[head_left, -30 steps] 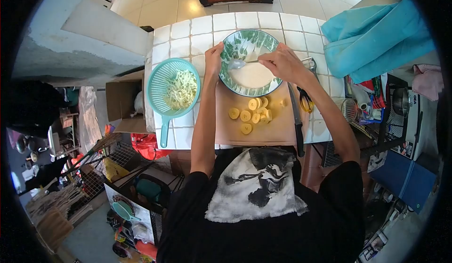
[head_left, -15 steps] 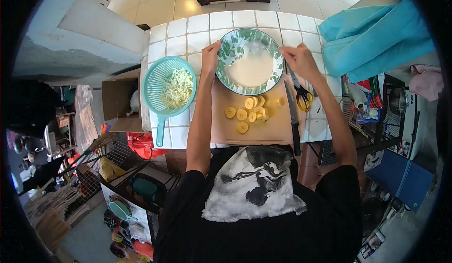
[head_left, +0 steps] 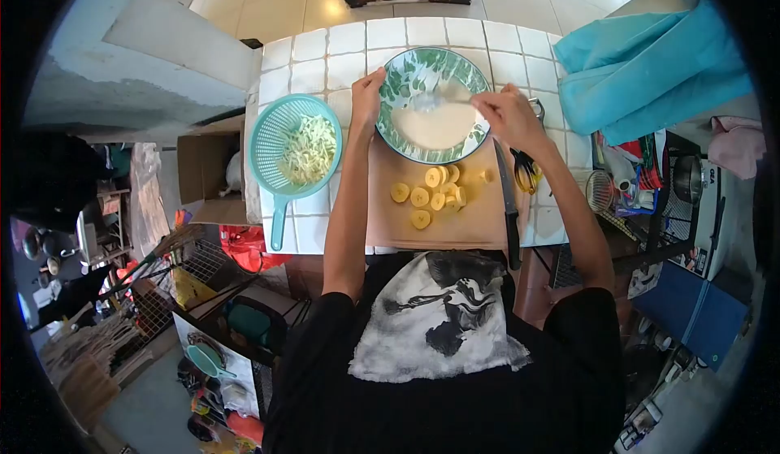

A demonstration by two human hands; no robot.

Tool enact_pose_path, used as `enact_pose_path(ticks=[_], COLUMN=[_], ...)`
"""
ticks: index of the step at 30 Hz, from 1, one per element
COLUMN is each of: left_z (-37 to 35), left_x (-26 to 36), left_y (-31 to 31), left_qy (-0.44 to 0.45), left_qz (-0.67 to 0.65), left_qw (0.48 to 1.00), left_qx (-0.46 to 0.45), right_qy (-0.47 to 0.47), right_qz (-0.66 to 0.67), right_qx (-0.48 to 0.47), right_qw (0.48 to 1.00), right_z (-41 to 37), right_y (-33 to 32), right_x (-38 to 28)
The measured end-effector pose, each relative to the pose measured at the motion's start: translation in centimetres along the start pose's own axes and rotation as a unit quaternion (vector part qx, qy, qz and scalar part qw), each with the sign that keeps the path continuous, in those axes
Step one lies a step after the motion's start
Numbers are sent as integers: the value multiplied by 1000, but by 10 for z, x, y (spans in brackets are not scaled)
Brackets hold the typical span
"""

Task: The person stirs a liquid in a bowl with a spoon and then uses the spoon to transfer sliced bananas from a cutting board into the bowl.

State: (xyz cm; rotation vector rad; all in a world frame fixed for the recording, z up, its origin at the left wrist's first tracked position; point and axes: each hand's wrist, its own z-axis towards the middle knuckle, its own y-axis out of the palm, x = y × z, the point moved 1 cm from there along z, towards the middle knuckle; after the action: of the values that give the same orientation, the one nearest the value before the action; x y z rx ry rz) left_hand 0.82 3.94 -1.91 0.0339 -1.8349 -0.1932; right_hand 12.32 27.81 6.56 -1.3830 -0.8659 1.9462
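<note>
A green-and-white patterned enamel bowl (head_left: 392,133) holds a pale, creamy liquid (head_left: 435,127). At its left rim, my left hand (head_left: 368,98) grips the edge with closed fingers. My right hand (head_left: 512,118) is over the bowl's right side, closed round a spoon (head_left: 432,101) whose motion-blurred end dips into the liquid. Below the bowl, several yellow round slices (head_left: 421,197) lie on a brown cutting board (head_left: 390,232). A black-handled knife (head_left: 509,210) rests along the board's right edge, with yellow-and-black scissors (head_left: 528,171) beside it, partly behind my right wrist.
A turquoise colander (head_left: 262,149) with shredded pale green vegetable (head_left: 309,152) stands left on the white tiled counter (head_left: 345,41). Turquoise cloth (head_left: 642,72) drapes over the right corner. An open cardboard box (head_left: 203,166) sits left of the counter; a rack with kitchen items stands right.
My right hand has moved left and slightly down over the bowl, taking the spoon leftward through the liquid. My left hand stays on the rim; the bowl tilts slightly differently.
</note>
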Motion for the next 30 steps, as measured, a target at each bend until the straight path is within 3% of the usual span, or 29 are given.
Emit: enact_pose_path(ticks=[3,4,7,13,16,20,22,23,26,30], left_z=[0,1,3,-3,-5,-2,-3,-4,2,2], left_x=[0,0,-1,3,8,3,3,3,-2,-3], left_y=[-2,-1,-1,2,3,0,-1,-2,-2,-3], left_qy=[-28,-26,-14,6,-27,-9,-10,-14,-15,-13], left_qz=[-14,-13,-4,-18,-22,-4,9,6,-3,-10], left_qw=[999,999,1000,1000,999,1000,1000,1000,1000,1000], left_qx=[-26,-28,-17,-10,-22,-12,-10,-14,-11,-3], right_qy=[11,8,-57,-19,-80,-77,14,15,-64,-69], right_qz=[-44,-47,2,-69,-66,-53,-97,-97,-73,-59], right_qx=[68,6,-25,46,-8,-52,-69,-68,-83,-95], right_qw=[997,999,998,996,995,994,993,993,992,991], right_z=[20,19,10,35,33,40,52,51,41,28], right_y=[1,3,15,-3,4,-10,-16,-14,3,-15], right_x=[12,10,-12,-3,-18,-33,-25,-25,-24,-31])
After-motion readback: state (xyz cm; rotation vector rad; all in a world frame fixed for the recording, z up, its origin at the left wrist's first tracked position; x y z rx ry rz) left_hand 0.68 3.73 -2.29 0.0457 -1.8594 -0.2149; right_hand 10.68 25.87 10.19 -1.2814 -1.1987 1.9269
